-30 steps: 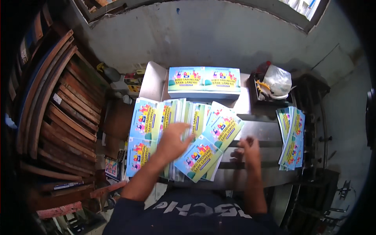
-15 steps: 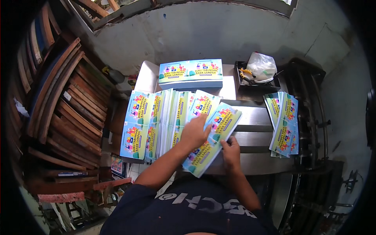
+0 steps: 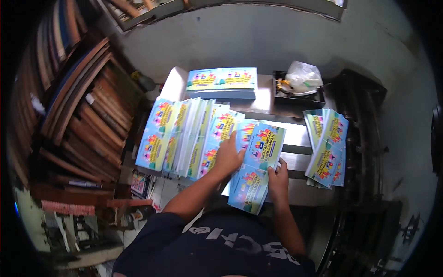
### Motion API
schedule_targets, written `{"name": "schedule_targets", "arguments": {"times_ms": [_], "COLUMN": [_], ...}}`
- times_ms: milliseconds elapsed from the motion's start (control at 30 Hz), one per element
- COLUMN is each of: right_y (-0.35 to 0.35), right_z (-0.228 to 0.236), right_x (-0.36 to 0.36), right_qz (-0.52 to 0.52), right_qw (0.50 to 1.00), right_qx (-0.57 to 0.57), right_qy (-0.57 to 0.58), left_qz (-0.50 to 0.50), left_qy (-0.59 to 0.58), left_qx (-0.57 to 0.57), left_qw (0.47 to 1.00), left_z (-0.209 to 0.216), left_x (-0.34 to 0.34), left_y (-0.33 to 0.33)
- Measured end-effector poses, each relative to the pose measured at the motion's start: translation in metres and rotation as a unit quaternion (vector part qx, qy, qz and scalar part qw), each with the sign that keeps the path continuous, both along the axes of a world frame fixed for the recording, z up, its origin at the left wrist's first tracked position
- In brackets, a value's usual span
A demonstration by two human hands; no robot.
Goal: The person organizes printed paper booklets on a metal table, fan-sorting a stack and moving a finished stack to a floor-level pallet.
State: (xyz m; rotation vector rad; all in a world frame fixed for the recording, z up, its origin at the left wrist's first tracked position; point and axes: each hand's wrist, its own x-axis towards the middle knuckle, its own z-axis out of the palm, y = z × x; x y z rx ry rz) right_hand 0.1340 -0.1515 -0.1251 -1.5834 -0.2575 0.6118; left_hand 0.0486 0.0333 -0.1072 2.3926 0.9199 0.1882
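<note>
Stiff printed sheets (image 3: 251, 188), blue, green and yellow with two matching cartoon panels, slant in front of my chest. My right hand (image 3: 278, 180) pinches their right edge, thumb on top. On their left side rests my left hand (image 3: 227, 157), index finger stretched out and thumb apart; its other fingers are partly hidden. Left of it, a fanned row of similar printed sheets (image 3: 157, 134) leans across the table. Whether the held sheets are loose or bound I cannot tell.
A neat stack of the same prints (image 3: 221, 83) stands at the back, beside a black box (image 3: 299, 98) with a plastic bag and tools. Another loose pile (image 3: 328, 152) lies at the right, near dark machinery (image 3: 362, 124). Wooden frames (image 3: 87, 106) fill a rack on the left.
The held sheets have turned more upright and shifted slightly right, with my right hand. The whole view has swung a little. My left hand stays on their left side.
</note>
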Motion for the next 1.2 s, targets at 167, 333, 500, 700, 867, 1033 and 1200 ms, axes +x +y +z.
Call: {"name": "schedule_targets", "arguments": {"times_ms": [167,333,500,700,867,1033,1200], "right_y": [0.014,0.015,0.021,0.043,0.053,0.060,0.038], "right_z": [-0.012,-0.004,0.026,0.033,-0.010,-0.022,-0.031], "right_x": [0.003,0.000,-0.007,-0.018,-0.010,-0.014,0.009], "right_qz": [0.023,0.046,0.002,0.017,0.034,0.009,-0.019], "right_qw": [0.998,0.998,0.996,0.976,0.994,0.999,0.998], "right_qx": [0.032,0.045,0.041,0.159,0.025,-0.049,-0.059], "right_qy": [0.038,0.007,-0.076,0.149,0.099,0.000,-0.025], "left_qz": [0.057,-0.051,-0.096,-0.022,-0.024,0.067,-0.031], "left_qy": [-0.099,-0.098,-0.227,-0.082,-0.202,-0.201,-0.229], "left_qx": [-0.117,-0.317,-0.496,-0.082,-0.274,-0.445,-0.165], "left_qw": [0.987,0.942,0.833,0.993,0.940,0.870,0.959], "left_z": [0.016,0.027,0.041,0.009,0.011,0.009,0.026], "left_x": [0.021,0.011,-0.007,-0.027,-0.022,-0.038,-0.055], "left_y": [-0.005,0.010,0.025,0.045,0.034,0.037,0.074]}}
